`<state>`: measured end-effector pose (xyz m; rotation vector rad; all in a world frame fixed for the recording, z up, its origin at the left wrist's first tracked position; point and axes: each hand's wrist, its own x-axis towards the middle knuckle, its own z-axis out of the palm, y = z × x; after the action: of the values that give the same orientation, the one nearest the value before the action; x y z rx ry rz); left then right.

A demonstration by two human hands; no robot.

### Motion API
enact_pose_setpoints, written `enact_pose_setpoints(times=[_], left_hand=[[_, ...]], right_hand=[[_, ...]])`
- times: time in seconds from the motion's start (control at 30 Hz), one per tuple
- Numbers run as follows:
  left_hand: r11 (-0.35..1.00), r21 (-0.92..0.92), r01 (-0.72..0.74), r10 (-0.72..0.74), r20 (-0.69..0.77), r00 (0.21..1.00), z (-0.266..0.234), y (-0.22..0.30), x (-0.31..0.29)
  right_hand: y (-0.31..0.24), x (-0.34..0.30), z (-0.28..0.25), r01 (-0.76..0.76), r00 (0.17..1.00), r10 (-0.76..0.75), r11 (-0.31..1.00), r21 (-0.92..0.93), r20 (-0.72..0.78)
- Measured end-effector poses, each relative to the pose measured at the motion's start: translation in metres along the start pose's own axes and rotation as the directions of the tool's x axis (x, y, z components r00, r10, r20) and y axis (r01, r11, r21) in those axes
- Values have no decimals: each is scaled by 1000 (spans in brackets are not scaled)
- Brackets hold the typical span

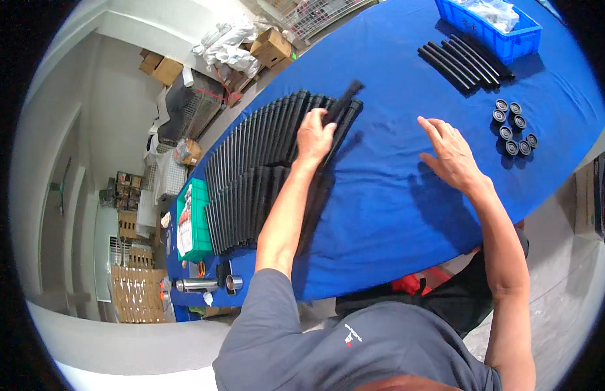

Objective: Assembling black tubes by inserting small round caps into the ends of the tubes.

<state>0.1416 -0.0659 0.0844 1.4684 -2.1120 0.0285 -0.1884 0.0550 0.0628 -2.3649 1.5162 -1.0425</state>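
My left hand (315, 138) is closed round a black tube (346, 98), tilted with its thicker end pointing up and away to the right. It is held at the right end of a long row of similar black tubes (257, 133) laid side by side. A second row of black tubes (240, 208) lies nearer to me, partly behind my left forearm. My right hand (451, 155) hovers over the blue tablecloth (393, 202), fingers apart, with nothing in it. Several round black caps (512, 133) lie in a small group to its right.
Several plain black tubes (455, 65) lie at the far right beside a blue crate (494, 32) holding clear plastic bags. A green bin (197, 221) stands at the left end of the rows. A steel flask (197, 285) lies near the table's left edge. Cardboard boxes (271, 49) stand beyond the table.
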Motion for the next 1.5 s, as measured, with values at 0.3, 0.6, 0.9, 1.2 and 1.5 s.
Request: enact_pose_setpoints(times=[0.3,0.6,0.9,1.2,1.5], left_hand=[[940,186,285,-294,22,956,22,-53,6],[879,320,352,-383,37,923,24,-43,5],[849,441,290,-363,90,927,16,-30,-1],[886,434,161,-207,60,976,6,-39,-9],[982,40,-183,181,57,982,57,53,19]], right_hand=[[1,-1,8,-23,996,21,1000,17,85],[2,-2,8,-54,987,50,998,16,156],[0,-3,10,-55,981,53,998,8,188],[4,-3,24,11,992,-15,1000,28,124],[9,-7,18,-39,940,57,997,-59,335]])
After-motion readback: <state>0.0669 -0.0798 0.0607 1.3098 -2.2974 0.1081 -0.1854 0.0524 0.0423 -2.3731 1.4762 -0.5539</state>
